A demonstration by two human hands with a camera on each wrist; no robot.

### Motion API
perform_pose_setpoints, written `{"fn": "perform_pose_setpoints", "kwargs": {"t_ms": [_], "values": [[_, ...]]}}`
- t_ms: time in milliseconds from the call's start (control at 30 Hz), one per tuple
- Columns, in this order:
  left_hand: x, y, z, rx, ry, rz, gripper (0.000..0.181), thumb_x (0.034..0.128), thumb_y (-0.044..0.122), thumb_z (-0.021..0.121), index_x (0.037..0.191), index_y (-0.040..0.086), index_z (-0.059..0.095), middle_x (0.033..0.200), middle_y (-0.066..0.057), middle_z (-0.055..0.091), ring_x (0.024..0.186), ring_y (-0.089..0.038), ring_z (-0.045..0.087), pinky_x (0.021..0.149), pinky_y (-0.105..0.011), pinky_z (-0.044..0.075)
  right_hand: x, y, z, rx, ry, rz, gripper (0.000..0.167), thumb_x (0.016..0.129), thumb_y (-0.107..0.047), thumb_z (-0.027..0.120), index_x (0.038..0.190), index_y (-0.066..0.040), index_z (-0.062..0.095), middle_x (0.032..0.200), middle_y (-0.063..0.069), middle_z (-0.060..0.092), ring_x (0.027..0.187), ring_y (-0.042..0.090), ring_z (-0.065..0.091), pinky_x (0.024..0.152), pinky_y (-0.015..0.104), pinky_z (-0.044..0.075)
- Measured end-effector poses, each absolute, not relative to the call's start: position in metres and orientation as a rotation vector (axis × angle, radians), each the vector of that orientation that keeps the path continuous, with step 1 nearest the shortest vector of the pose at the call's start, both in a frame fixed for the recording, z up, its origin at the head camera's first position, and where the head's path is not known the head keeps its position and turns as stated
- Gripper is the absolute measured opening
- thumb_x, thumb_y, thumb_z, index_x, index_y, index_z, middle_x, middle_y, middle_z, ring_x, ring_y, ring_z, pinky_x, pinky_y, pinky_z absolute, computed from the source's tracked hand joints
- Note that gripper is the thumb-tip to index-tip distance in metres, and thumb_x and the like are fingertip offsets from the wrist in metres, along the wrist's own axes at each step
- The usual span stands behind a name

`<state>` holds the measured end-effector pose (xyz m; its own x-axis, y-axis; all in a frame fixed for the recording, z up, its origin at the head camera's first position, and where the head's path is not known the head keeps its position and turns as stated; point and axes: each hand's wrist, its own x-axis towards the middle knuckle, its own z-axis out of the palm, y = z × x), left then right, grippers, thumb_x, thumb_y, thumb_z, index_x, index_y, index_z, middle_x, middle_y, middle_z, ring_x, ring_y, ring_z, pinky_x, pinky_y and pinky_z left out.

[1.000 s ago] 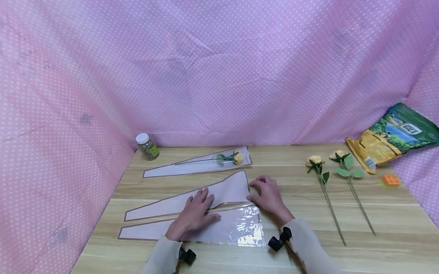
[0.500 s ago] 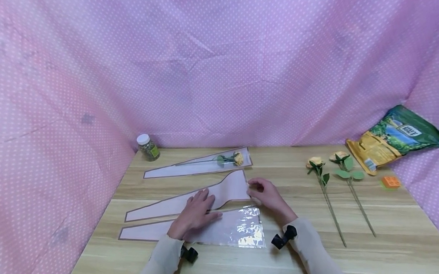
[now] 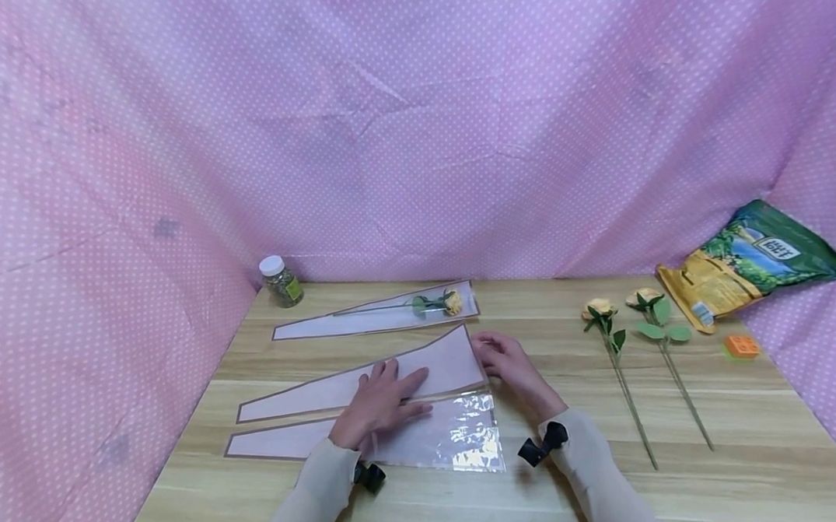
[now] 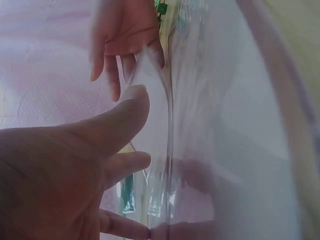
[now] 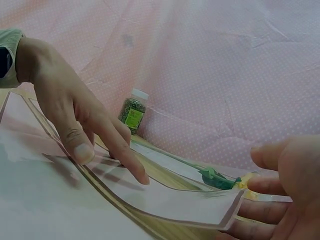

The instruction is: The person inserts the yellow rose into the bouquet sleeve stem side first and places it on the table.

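Observation:
A tapered flower sleeve (image 3: 445, 361), pale with a dark border, lies in the middle of the table in the head view. My left hand (image 3: 377, 403) rests on it with fingers spread and straight. At its wide right end is my right hand (image 3: 512, 368); in the right wrist view the right fingers (image 5: 260, 212) lie under the raised end of the sleeve, the thumb held apart above. Nearer me lies a second sleeve (image 3: 426, 440) with a shiny clear end, partly covered by the left hand. Farther back, a yellow rose (image 3: 452, 302) lies on a third sleeve (image 3: 309, 326).
Two yellow roses, one at left (image 3: 614, 354) and one at right (image 3: 663, 340), lie on the right of the wooden table (image 3: 540, 489). Beyond them are an orange block (image 3: 742, 346) and a green-yellow bag (image 3: 754, 262). A white-capped jar (image 3: 282, 282) stands at the back left.
The middle sleeve's wide end, bowed up before, now lies flatter and its right edge reaches farther right. My right fingers have loosened from that edge; my left hand has shifted slightly right, fingers spreading.

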<state>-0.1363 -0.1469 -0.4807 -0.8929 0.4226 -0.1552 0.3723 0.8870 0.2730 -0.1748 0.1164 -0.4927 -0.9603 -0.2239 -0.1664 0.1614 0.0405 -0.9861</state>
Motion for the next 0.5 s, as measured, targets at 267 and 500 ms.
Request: {"fn": "perform_pose_setpoints", "kwargs": {"t_ms": [267, 500], "values": [[-0.140, -0.138, -0.471, 0.594, 2.812, 0.320, 0.066, 0.0895, 0.064, 0.059, 0.145, 0.028, 0.053, 0.135, -0.021, 0.049, 0.120, -0.038, 0.046, 0.098, -0.063, 0.041, -0.177, 0.113, -0.489, -0.003, 2.013, -2.017, 0.053, 0.104, -0.042, 0.046, 0.142, -0.005, 0.040, 0.138, 0.029, 0.057, 0.115, 0.035, 0.067, 0.092, 0.040, 0.056], [-0.145, -0.128, -0.468, 0.650, 2.786, 0.341, 0.053, 0.0931, 0.056, 0.060, 0.128, 0.016, 0.065, 0.143, -0.018, 0.046, 0.129, -0.036, 0.041, 0.102, -0.057, 0.041, -0.179, 0.109, -0.486, 0.011, 2.046, -1.997, 0.052, 0.107, -0.042, 0.038, 0.141, -0.003, 0.041, 0.137, 0.031, 0.056, 0.117, 0.040, 0.065, 0.086, 0.035, 0.056]]}}
